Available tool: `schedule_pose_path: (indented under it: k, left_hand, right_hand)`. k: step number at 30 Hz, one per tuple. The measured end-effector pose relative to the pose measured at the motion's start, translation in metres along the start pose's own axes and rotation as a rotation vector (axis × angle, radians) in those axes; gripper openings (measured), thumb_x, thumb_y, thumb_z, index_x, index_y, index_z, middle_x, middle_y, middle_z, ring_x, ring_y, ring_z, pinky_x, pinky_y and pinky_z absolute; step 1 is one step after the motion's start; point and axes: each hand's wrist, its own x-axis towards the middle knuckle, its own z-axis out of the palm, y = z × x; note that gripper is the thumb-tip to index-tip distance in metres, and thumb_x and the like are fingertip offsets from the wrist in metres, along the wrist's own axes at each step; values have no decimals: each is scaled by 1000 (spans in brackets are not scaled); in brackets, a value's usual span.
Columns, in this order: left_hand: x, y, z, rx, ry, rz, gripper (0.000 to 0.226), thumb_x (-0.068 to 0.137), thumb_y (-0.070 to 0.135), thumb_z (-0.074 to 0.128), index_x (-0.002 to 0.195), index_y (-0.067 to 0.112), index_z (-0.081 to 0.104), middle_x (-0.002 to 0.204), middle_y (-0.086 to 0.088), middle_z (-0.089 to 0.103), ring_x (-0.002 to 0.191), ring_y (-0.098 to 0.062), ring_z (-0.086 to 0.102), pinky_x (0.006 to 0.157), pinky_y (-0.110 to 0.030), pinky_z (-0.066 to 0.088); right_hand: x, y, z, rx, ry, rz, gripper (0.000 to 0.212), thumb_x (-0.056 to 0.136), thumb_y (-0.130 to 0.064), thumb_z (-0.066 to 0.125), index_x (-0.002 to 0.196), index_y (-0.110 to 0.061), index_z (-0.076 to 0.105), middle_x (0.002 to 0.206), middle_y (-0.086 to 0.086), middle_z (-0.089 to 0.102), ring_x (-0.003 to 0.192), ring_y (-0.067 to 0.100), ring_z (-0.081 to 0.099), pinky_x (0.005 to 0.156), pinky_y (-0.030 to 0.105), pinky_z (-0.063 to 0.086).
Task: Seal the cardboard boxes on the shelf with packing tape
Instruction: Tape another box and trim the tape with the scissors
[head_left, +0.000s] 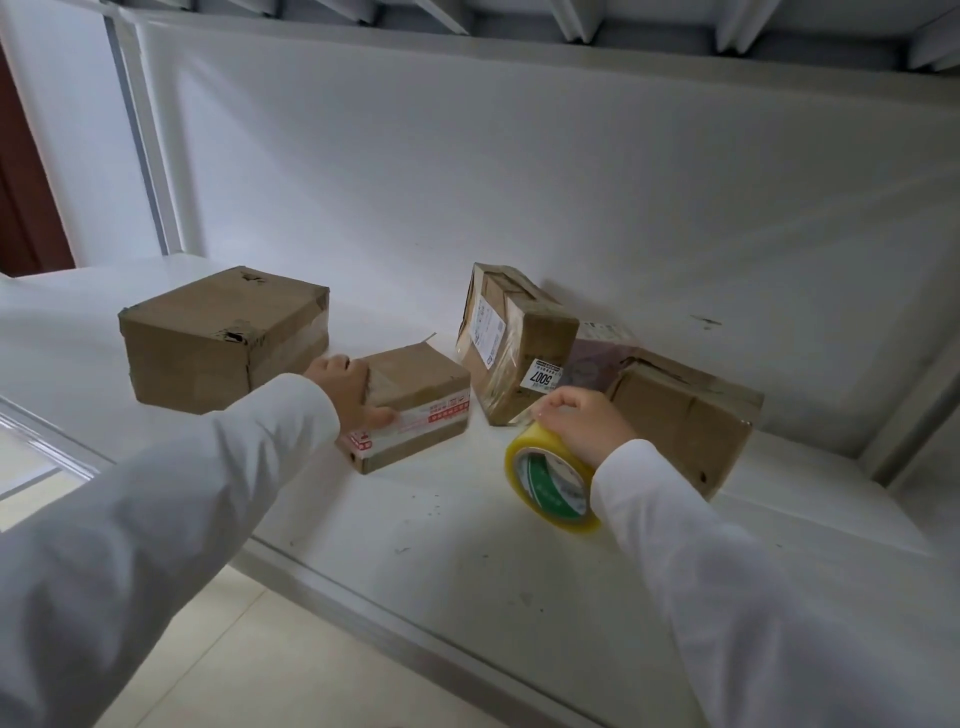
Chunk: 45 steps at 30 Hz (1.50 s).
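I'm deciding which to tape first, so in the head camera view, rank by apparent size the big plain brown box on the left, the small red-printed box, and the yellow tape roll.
1. Big plain brown cardboard box.
2. Small cardboard box with red-printed tape.
3. Yellow tape roll, though it sits nearer the camera.

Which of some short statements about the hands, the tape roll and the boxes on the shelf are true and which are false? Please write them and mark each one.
1. The right hand holds the yellow tape roll. True.
2. The left hand lies on the large box. False: it grips the small box with red and white tape, beside the large one.
3. Four cardboard boxes are on the shelf. True.
4. The box with the 5007 label lies flat. False: it is tilted, leaning toward the back wall.
5. The tape roll is on the floor. False: it is at the shelf, in front of the rightmost box.
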Motion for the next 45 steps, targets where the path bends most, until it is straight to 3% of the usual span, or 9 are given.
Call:
schedule_pose_path:
  k: [10,13,17,22,28,33,38,41,45]
  left_hand:
    - [-45,-1,-29,-808,-367,-266,43,88,53,52,85,11,60,90,-13,65,81,-25,61,76,-33,51]
    - [-53,4,-25,-785,-345,-270,41,89,54,51,81,14,57,82,-9,63,77,-22,60,81,-37,52]
    - [-61,6,-33,-658,-364,-232,48,92,59,41,109,17,56,93,-7,64,89,-21,62,88,-36,53]
    - [-82,29,-56,-343,-179,102,44,98,41,43,137,21,46,138,2,49,122,-18,48,104,-30,34]
    - [-96,66,-48,-39,-228,274,103,73,64,65,150,30,6,151,0,27,136,-25,33,109,-43,30]
    - [-80,59,-58,-84,-378,221,93,72,63,66,148,30,23,150,3,31,135,-22,34,108,-32,26]
    - [-70,49,-68,-265,-661,274,80,65,52,73,138,34,44,134,9,53,117,-12,53,97,-24,41]
    - [-63,57,-70,-269,-569,274,41,86,30,66,126,31,54,121,3,61,111,-17,59,94,-27,45]
    - [-62,69,-55,-133,-366,240,48,93,27,52,140,27,40,139,0,48,125,-22,45,103,-30,33]
  right_hand:
    - [-14,2,3,21,15,-12,10,90,-36,55,94,-29,61,100,-5,61,89,18,57,82,33,49]
    - [-20,2,3,60,19,-21,8,91,-35,54,89,-30,60,94,-7,60,86,16,56,81,33,49]
    - [-27,10,-1,89,73,-12,9,93,-37,52,92,-30,58,100,-5,59,91,18,57,85,36,50]
    - [-38,27,-13,228,199,57,12,96,-33,50,102,-26,57,101,1,60,87,18,56,72,29,47]
    - [-47,28,-11,274,256,88,15,96,-31,50,107,-24,57,101,2,60,80,16,54,71,29,44]
    - [-54,16,-31,151,213,-36,10,94,-26,52,98,-20,60,89,-5,59,80,10,53,60,22,38]
    - [-56,3,-58,-136,20,-128,6,90,-29,57,92,-25,62,94,-5,61,87,11,55,72,24,44]
    - [-56,-7,-61,-263,-92,-131,4,89,-35,58,87,-33,60,97,-7,59,93,15,55,81,30,45]
    - [-53,-15,-57,-306,-139,-149,4,88,-39,57,84,-37,58,91,-16,54,94,13,54,80,29,45]
